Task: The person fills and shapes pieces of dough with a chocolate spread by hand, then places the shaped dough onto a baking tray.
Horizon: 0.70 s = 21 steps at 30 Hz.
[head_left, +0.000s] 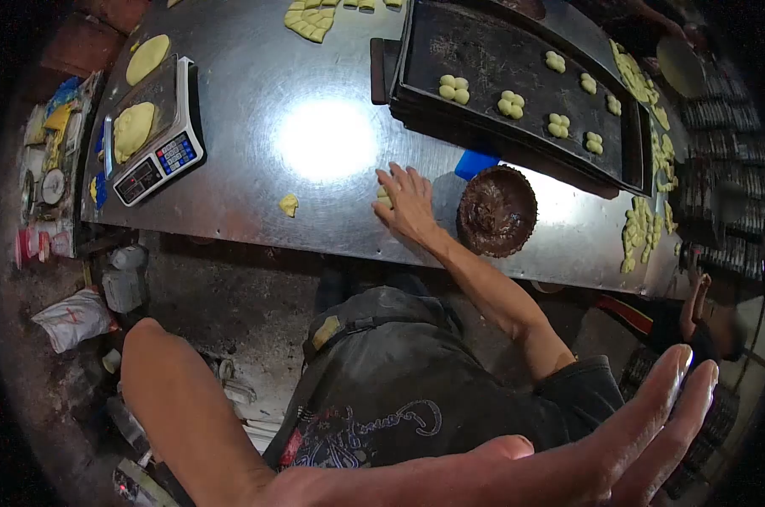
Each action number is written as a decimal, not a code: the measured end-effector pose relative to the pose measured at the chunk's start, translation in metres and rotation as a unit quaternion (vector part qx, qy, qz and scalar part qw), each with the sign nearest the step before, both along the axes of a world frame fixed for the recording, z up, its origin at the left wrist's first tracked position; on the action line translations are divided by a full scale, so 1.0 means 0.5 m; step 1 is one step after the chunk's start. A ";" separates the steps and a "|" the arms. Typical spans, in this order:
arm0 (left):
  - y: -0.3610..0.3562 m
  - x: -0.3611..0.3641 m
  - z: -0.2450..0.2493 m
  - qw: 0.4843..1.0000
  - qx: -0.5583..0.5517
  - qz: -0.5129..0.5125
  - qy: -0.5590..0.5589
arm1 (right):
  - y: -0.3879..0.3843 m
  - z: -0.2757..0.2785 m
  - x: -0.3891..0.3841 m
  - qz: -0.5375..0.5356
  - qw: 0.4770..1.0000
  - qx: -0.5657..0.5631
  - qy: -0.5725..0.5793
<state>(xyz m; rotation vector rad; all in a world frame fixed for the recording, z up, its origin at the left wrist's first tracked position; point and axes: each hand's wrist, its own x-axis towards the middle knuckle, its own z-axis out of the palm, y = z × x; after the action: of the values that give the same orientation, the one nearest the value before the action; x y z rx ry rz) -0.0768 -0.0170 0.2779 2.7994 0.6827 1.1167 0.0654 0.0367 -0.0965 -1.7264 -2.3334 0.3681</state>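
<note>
My right hand (pixel 409 205) rests on the metal table with its fingers curved around a small piece of yellow dough (pixel 384 196), seen between thumb and forefinger. Most of that dough is hidden under the hand. A dark brown, rough-rimmed bowl (pixel 497 211) stands just right of it, beside a blue object (pixel 476 164). A loose dough scrap (pixel 289 204) lies to its left. Large and close to the camera, my left hand (pixel 602 448) is raised across the bottom right, fingers stretched out and nothing visible in it.
Stacked black baking trays (pixel 484 63) hold several dough clusters. On the left, a digital scale (pixel 158 165) bears a dough lump (pixel 134 131) near a flat dough round (pixel 148 59). More dough pieces (pixel 640 228) line the right edge. Another person (pixel 704 325) is at the far right.
</note>
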 end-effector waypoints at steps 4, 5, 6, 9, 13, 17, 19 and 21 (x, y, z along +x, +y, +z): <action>0.009 0.020 0.003 1.000 -0.013 -0.024 0.015 | -0.019 -0.020 -0.005 -0.024 0.994 -0.110 0.013; 0.010 0.027 0.004 0.999 -0.016 -0.029 0.017 | -0.028 -0.055 -0.014 -0.028 0.995 -0.093 0.024; 0.012 0.035 0.005 0.999 -0.020 -0.035 0.021 | -0.034 -0.086 -0.025 -0.031 0.996 -0.077 0.035; 0.016 0.067 0.010 0.997 -0.027 -0.060 0.035 | -0.028 -0.098 -0.033 -0.035 0.992 -0.056 0.109; 0.013 0.129 0.017 0.992 -0.028 -0.104 0.062 | 0.003 0.094 0.053 -0.159 0.719 -0.460 0.496; 0.007 0.200 0.020 0.987 -0.032 -0.135 0.086 | -0.007 0.244 0.273 -0.180 0.675 -0.303 0.648; 0.003 0.240 0.021 0.984 -0.035 -0.147 0.098 | -0.006 0.322 0.431 -0.193 0.713 -0.185 0.648; -0.003 0.278 0.023 0.981 -0.038 -0.156 0.109 | 0.012 0.327 0.626 -0.205 0.750 -0.094 0.621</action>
<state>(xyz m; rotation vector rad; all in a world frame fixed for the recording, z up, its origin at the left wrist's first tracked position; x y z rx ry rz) 0.0621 -0.0182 0.2894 2.8545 0.2738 0.7220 0.3785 0.0424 0.0670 -1.2703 -0.9389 1.2126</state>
